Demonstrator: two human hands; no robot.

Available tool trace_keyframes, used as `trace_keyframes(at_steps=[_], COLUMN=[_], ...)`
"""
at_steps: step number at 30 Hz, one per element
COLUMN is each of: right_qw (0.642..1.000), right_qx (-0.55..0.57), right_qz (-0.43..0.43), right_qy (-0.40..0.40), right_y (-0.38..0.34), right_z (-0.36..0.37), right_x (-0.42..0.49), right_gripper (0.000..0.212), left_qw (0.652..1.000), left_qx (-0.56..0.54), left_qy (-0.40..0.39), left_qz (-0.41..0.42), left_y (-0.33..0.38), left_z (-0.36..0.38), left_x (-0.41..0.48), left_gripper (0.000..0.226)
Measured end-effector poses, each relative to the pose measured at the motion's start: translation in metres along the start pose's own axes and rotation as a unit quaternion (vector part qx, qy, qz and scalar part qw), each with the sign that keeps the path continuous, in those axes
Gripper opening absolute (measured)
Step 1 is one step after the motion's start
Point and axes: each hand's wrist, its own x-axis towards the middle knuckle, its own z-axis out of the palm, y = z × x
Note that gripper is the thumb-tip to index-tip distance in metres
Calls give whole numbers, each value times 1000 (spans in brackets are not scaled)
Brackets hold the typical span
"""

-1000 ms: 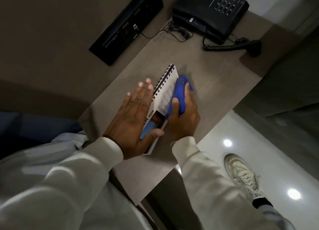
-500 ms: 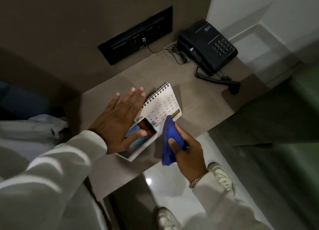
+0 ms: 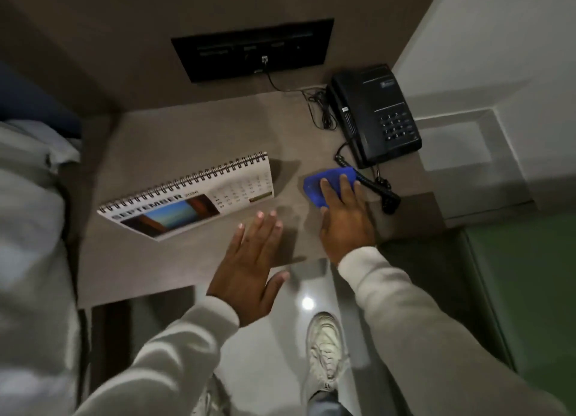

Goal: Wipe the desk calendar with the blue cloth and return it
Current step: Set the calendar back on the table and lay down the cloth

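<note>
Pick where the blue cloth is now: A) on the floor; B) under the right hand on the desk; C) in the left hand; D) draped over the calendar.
B: the right hand rests flat on the blue cloth on the desk, beside the coiled cord.

Brown wall [image 3: 109, 25] at the back w/ a black panel [image 3: 218, 50] set in it. A thin wire [image 3: 270, 80] hangs down from it. Brown desk [image 3: 174, 135] below. A black phone [image 3: 374, 116] sits at its far right corner. White wall [image 3: 498, 35] on the right. Shiny pale floor [image 3: 268, 353] w/ a bright light spot [image 3: 307, 303] — green patch [image 3: 530, 291] to the right. White bedding [image 3: 28, 228] on the left.
</note>
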Motion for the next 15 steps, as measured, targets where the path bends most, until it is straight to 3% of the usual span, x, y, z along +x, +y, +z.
trace_keyframes(at_steps=[3,6,10,15], right_qw=[997,995,994,992], right_qx=[-67,-91,-103,-112], right_qz=[-22,-29,-37,-9], right_qy=[-34,-5,24,-58], right_y=[12,20,23,17], right_z=[28,50,61,40], right_x=[4,4,7,6], right_gripper=[69,83,87,83], left_qw=[995,985,979,976], left_qx=[5,24,65,-26], left_qy=[11,23,34,17], left_qz=[-103,-167,-189,-218], left_y=[3,-2,-6,1], left_z=[34,59,74,56], left_x=[13,21,24,13], left_gripper=[75,78,81,84])
